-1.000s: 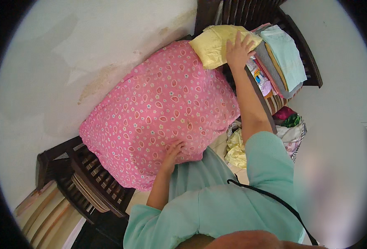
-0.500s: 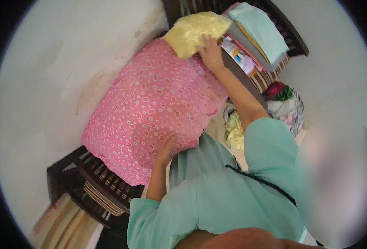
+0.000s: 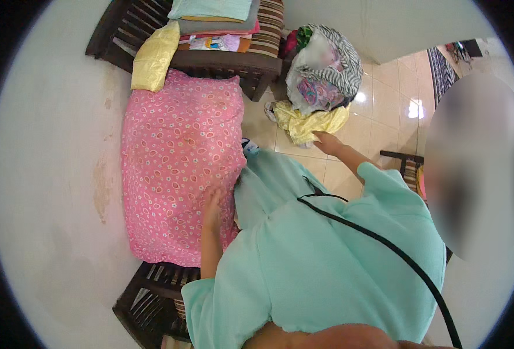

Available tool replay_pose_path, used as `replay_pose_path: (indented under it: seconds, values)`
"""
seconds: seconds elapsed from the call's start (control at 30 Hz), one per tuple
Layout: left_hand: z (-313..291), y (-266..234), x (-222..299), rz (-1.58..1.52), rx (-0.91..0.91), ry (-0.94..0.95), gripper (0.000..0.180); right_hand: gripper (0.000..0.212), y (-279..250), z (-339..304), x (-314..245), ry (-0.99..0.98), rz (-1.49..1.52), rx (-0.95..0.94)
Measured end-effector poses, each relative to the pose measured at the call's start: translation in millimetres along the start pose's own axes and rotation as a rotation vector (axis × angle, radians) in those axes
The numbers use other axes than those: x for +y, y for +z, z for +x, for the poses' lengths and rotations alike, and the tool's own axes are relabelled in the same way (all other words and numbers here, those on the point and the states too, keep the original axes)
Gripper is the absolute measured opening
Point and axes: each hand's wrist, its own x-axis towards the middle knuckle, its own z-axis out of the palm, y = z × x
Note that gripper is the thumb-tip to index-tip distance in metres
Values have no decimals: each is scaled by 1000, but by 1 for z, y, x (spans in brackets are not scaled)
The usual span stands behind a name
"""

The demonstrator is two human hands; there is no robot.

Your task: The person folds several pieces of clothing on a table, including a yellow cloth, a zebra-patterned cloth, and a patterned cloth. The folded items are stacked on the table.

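A pink cloth (image 3: 175,139) with small flowers and drop shapes lies spread over a broad, bulky form against the left wall. My left hand (image 3: 213,200) rests on its right side with the fingers stretched out, holding nothing. A folded, shiny yellow cloth (image 3: 155,58) sits at the far left corner of the pink one. My right hand (image 3: 328,143) is stretched out to the right, its fingers extended beside a loose yellow cloth (image 3: 312,122) on the floor. Whether the fingertips touch that cloth is unclear.
At the back, a dark wooden seat (image 3: 222,60) with a striped cushion (image 3: 267,29) bears a stack of folded cloths (image 3: 213,9). A zebra-striped bundle (image 3: 344,61) of laundry stands right of it on the tiled floor (image 3: 385,110). Another dark slatted seat (image 3: 152,296) is at lower left.
My right hand has left the folded yellow cloth and swung right, toward the loose yellow one. My left hand stays on the pink cloth. The view has turned rightward.
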Motion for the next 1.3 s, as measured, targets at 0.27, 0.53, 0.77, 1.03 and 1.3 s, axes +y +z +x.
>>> replay_pose_path:
  seconds: [0.27, 0.53, 0.77, 1.03, 1.3]
  values:
    - [-24, 11, -20, 118, 55, -155, 41, 48, 50, -49, 89, 243, 227, 55]
    - [-15, 63, -73, 209, -97, -262, 45, 46, 6, 60, 133, 130, 227, 142]
    - [18, 122, -111, 471, -231, -325, 46, 40, 25, 114, 198, 96, 189, 107]
    - [37, 108, -188, 1223, -307, -297, 56, 43, 104, 131, 230, 367, 306, -24]
    - [49, 90, -239, 1364, -213, -195, 61, 49, 161, 183, 217, 521, -119, -256]
